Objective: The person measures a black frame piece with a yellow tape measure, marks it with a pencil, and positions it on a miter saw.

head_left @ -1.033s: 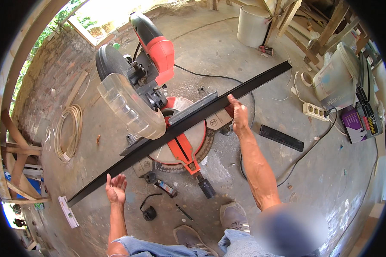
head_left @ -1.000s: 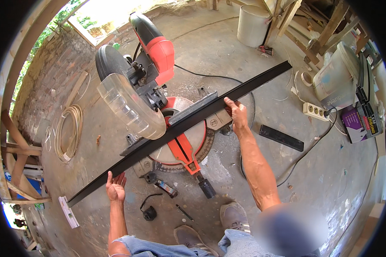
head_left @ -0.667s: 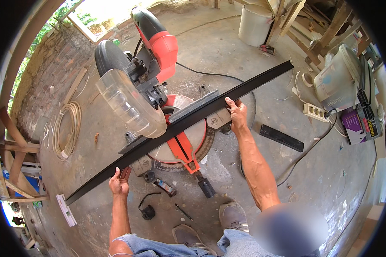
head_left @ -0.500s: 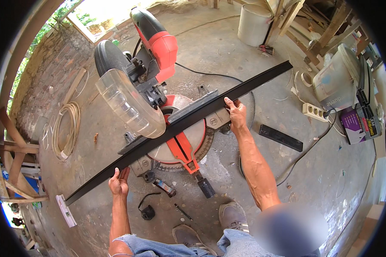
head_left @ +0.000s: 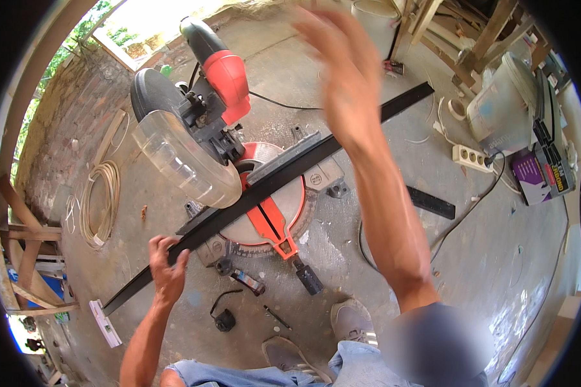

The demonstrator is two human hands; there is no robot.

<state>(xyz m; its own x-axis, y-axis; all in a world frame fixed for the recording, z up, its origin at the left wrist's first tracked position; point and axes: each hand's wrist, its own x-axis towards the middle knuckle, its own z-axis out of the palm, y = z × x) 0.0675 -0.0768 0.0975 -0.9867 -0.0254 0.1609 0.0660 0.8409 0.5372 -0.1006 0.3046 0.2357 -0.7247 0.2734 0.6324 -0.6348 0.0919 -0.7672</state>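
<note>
Across the miter saw (head_left: 224,137), head view: a long black bar (head_left: 270,188) is lying aslant on the base (head_left: 284,208), running alongside the grey fence (head_left: 281,158). Both bar ends are overhanging the saw. Left end is extending to the saw's near left, where it is meeting a pale narrow block (head_left: 105,324) in sight; cannot tell whether they are touching. Right end is projecting to the saw's far right, over concrete floor (head_left: 497,284).

Left hand (head_left: 166,271) is bridging the bar just left of the saw's base, fingers bending over the far edge, thumb standing apart at the near edge; cannot tell whether it is gripping or only resting. Right hand (head_left: 348,77) is hovering above the bar's right stretch, right of the saw, fingers extending unclenched; blur is hiding their exact spread.

Clearances, same view: a clear plastic cover (head_left: 188,160) on the saw is overlapping the bar's far edge. Coiled hose (head_left: 103,201) is lying well left of the saw, floor between. Short black piece (head_left: 434,202) is lying right of the saw, partly behind the right forearm (head_left: 397,226). Power strip (head_left: 472,158) is sitting farther right of the saw. Shoes (head_left: 352,320) are standing on the saw's near side.
</note>
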